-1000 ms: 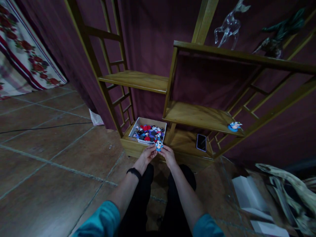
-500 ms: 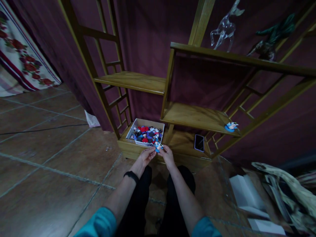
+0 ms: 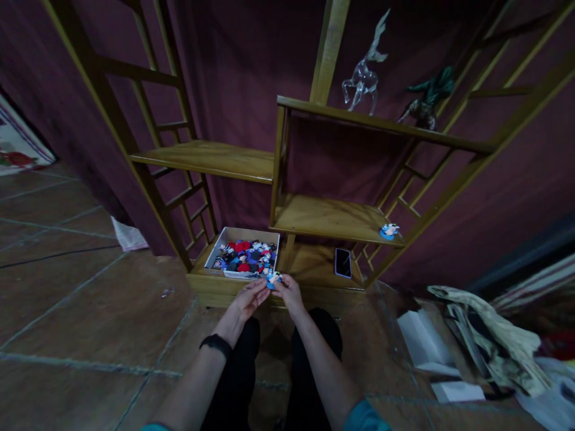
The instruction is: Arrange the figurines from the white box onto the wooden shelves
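Observation:
Between my two hands is a small blue-and-white figurine (image 3: 273, 279), held just in front of a box. My left hand (image 3: 250, 297) pinches it from the left and my right hand (image 3: 290, 294) from the right. Behind the hands, the open white cardboard box (image 3: 218, 249) holds many small figurines (image 3: 251, 254) in red, black, white and purple. A similar blue figurine (image 3: 389, 231) stands at the right end of the middle wooden shelf (image 3: 330, 216).
A phone (image 3: 342, 263) lies on the bottom shelf. Higher up stand a clear glass horse (image 3: 363, 78) and a dark green statuette (image 3: 426, 99). White boxes (image 3: 424, 341) and crumpled cloth (image 3: 494, 335) lie on the floor at right. A cable (image 3: 58, 256) runs along the left floor.
The camera view has turned to the right, so the shelf and hands appear further left. Both hands still hold the figurine in front of the box.

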Tool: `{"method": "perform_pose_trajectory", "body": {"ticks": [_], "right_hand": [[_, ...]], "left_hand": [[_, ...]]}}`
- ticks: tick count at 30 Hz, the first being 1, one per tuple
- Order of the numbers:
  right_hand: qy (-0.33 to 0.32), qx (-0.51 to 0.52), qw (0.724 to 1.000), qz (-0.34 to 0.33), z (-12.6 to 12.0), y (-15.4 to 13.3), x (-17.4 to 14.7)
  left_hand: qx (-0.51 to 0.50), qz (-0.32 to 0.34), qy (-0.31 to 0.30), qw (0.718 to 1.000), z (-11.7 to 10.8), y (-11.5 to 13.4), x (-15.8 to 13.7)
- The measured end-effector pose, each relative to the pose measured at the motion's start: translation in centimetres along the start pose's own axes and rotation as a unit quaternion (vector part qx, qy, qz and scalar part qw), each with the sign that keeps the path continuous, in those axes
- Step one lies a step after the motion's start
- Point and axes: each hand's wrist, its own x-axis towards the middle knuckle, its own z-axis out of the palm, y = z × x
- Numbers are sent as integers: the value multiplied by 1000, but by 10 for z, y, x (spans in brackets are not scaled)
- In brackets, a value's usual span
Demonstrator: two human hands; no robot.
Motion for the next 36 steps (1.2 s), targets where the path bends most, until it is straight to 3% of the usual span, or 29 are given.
{"method": "perform_pose_trajectory", "body": {"ticks": [11, 26, 31, 36], "right_hand": [[21, -18, 1000, -10, -7, 3, 0], [5, 35, 999, 6, -11, -2, -4], [5, 77, 997, 22, -11, -3, -6], [16, 90, 996, 21, -13, 2, -5]], "left_hand": [[9, -21, -1, 1000, 6, -8, 2], [3, 0, -17, 1000, 5, -13, -2], [0, 33, -14, 999, 8, -15, -3], [58, 79, -21, 995, 11, -17, -9]]}}
